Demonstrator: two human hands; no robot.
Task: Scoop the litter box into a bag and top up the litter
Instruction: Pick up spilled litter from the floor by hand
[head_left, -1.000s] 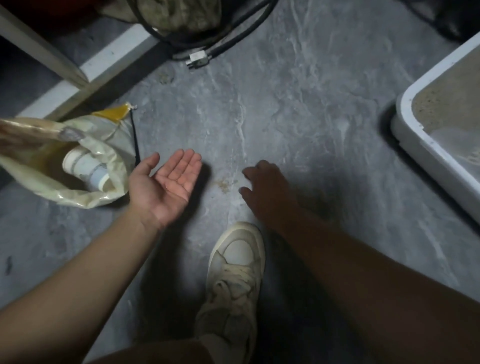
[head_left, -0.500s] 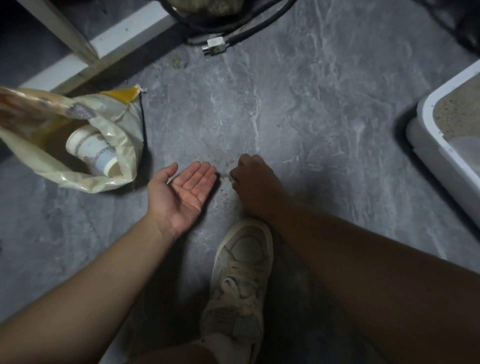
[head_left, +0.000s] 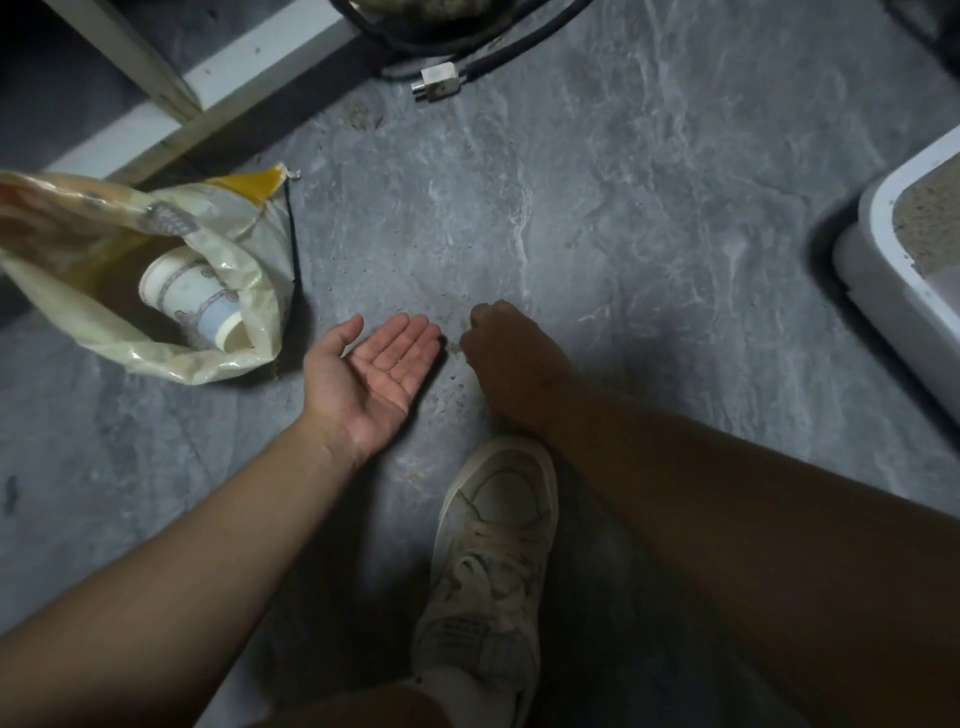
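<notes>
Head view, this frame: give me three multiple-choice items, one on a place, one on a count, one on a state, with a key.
1. Where does the plastic bag lie?
A. beside the left hand
B. inside the litter box
C. on the shoe

2. How many paper cups show in the bag's mouth?
A. none
B. one
C. three

3. How is the left hand held?
A. clenched in a fist
B. gripping the bag
C. open, palm up

Key:
1 A: the bag lies on the floor left of that hand, while the litter box stands at the right edge.
2 B: a single cup shows.
3 C: the fingers are straight, the palm bare; the right hand is curled beside it.
</notes>
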